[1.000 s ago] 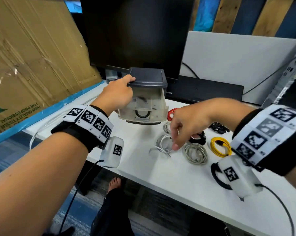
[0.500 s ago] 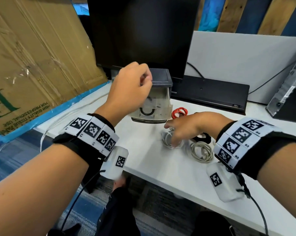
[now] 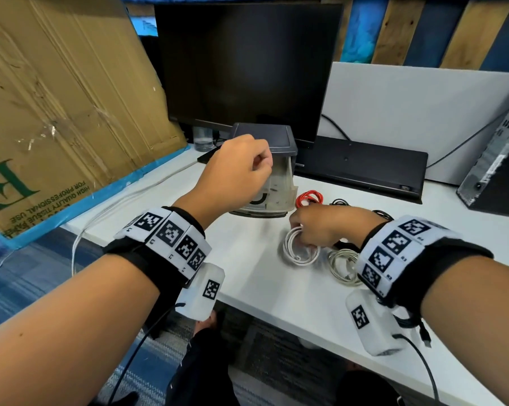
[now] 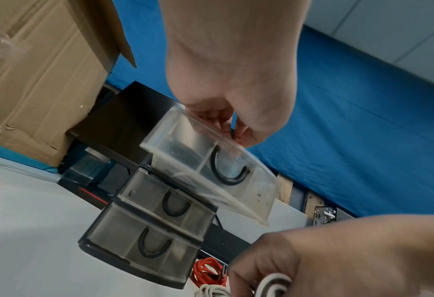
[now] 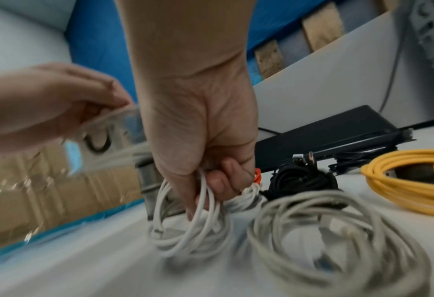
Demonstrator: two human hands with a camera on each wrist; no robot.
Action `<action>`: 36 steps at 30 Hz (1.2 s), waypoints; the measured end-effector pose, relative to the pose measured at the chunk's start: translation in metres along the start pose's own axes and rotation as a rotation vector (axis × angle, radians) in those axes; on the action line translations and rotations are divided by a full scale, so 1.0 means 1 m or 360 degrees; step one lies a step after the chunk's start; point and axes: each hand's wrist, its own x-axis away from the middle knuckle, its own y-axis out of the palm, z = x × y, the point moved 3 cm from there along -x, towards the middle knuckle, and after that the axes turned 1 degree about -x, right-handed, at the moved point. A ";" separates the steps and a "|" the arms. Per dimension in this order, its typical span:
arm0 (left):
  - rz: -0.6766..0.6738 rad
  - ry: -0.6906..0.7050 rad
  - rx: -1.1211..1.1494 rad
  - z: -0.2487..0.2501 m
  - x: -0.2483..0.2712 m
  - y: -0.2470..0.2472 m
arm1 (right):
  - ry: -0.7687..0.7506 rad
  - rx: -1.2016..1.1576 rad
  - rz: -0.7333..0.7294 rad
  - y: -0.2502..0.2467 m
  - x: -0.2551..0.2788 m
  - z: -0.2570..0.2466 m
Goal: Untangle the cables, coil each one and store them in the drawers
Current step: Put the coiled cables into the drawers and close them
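Left hand (image 4: 226,94) pinching the front rim of the top drawer (image 4: 211,164), pulled out of the 3-drawer unit (image 4: 145,249) on the white desk (image 3: 262,291). Right hand (image 5: 203,140) with fingers curled around the white coiled cable (image 5: 193,225) on the desk, beside the grey coil (image 5: 337,237); yellow coil (image 5: 411,182) farther right

Cable coils (image 3: 301,250) on desk (image 3: 276,288), right of drawers (image 3: 272,183).

left hand (image 4: 226,96): moved off the drawer unit's (image 3: 272,159) lid, now pinching the top drawer (image 4: 211,166) front, pulled out
right hand (image 3: 320,227): fingers now curled round the white cable coil (image 3: 298,253), just right of the unit
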 end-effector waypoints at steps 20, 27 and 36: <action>-0.0700 -0.0453 0.1253 0.053 -0.013 -0.022 | -0.0181 -0.1146 0.0583 -0.126 0.062 0.014; -0.0665 -0.0542 0.1266 0.004 -0.017 -0.026 | -0.0352 -0.1665 0.0478 -0.113 0.028 -0.004; -0.0623 -0.0610 0.1341 -0.027 -0.023 -0.025 | -0.0341 -0.2066 0.0504 -0.107 0.007 -0.005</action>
